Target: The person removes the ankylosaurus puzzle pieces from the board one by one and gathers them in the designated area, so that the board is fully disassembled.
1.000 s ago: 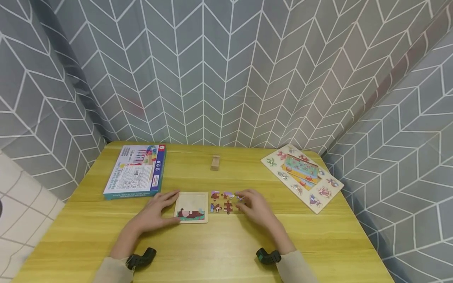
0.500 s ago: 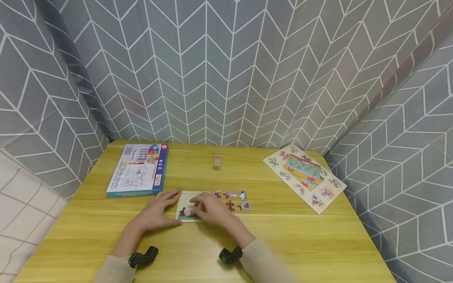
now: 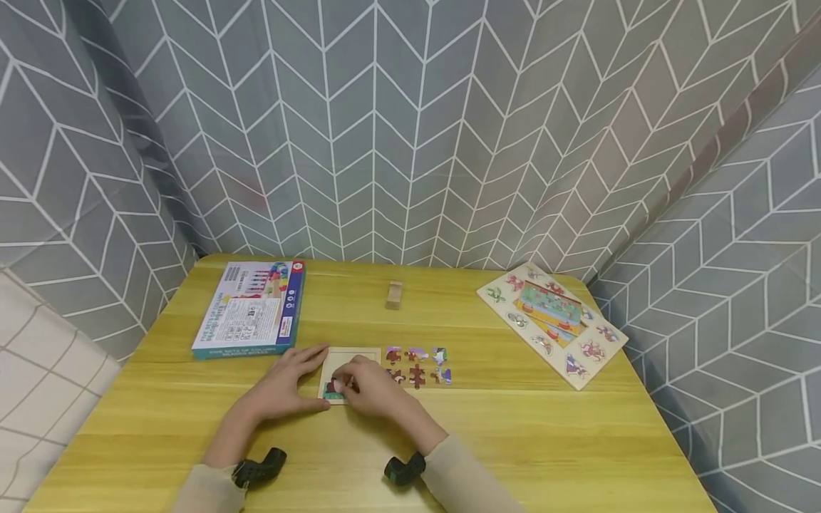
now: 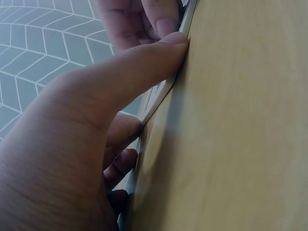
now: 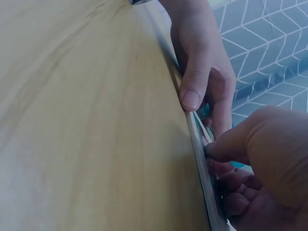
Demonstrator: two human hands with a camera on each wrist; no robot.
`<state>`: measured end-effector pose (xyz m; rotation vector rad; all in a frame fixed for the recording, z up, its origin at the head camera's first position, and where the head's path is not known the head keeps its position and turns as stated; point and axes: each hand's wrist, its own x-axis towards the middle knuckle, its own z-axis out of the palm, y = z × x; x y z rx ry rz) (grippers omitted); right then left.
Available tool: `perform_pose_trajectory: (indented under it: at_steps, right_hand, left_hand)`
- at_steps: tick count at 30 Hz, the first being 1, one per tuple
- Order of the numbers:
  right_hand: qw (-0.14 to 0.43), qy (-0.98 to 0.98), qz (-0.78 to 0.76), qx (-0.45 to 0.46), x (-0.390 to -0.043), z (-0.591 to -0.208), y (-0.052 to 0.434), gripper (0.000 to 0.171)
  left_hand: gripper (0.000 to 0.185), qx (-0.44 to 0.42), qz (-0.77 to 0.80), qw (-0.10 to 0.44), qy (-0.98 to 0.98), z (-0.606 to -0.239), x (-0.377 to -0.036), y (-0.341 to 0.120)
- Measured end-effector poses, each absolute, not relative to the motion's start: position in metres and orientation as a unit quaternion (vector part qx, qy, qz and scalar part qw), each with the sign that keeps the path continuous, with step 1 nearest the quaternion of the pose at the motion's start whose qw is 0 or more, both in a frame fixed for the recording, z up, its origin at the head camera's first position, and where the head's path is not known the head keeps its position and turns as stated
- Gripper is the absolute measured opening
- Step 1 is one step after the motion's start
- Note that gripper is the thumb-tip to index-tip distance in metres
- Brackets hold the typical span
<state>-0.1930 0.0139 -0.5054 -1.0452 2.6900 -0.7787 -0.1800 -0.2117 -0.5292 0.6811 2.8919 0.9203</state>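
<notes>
A square wooden puzzle tray (image 3: 334,361) lies flat on the table, brown, pink and green pieces showing along its bottom. My left hand (image 3: 282,388) grips its left side, thumb at the near corner and forefinger at the far corner. Seen from the left wrist, that thumb presses the tray's edge (image 4: 156,103). Over the tray, my right hand (image 3: 372,388) has curled fingers, with thumb and forefinger pinching at a brown-and-pink puzzle piece (image 3: 338,385); the fingers partly hide it. Several loose jigsaw pieces (image 3: 417,375) lie in two rows just right of the tray.
A boxed game (image 3: 250,310) lies at the back left of the yellow wooden table (image 3: 513,442). A small wooden block (image 3: 394,295) is at the back middle. At the right, a picture board (image 3: 558,349) carries colourful cards (image 3: 551,306). Patterned curtains (image 3: 398,142) surround the far side.
My right hand has moved left from the loose pieces onto the tray, then slightly further left and nearer its bottom pieces. The left hand keeps its hold on the tray.
</notes>
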Motion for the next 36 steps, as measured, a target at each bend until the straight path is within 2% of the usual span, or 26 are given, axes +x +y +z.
perform_pose_trajectory:
  at_steps: [10,20,27,36]
  right_hand:
    - [0.108,0.897,-0.271,-0.333,-0.1908,-0.5026,0.0142,0.029]
    - [0.080,0.888,-0.287,-0.351,-0.1912,-0.5071,0.0154,0.032]
    - [0.091,0.881,-0.309,-0.346,-0.1928,-0.5109,0.0169,0.038]
    - [0.094,0.892,-0.275,-0.346,-0.1939,-0.5062,0.0150,0.034]
  left_hand:
    - [0.101,0.217,0.297,0.021,0.930,-0.5281,-0.1795,-0.2110]
    - [0.100,0.218,0.295,0.016,0.930,-0.5297,-0.1805,-0.2116]
    - [0.100,0.217,0.296,0.017,0.930,-0.5270,-0.1791,-0.2101]
    - [0.101,0.213,0.291,0.016,0.932,-0.5280,-0.1789,-0.2097]
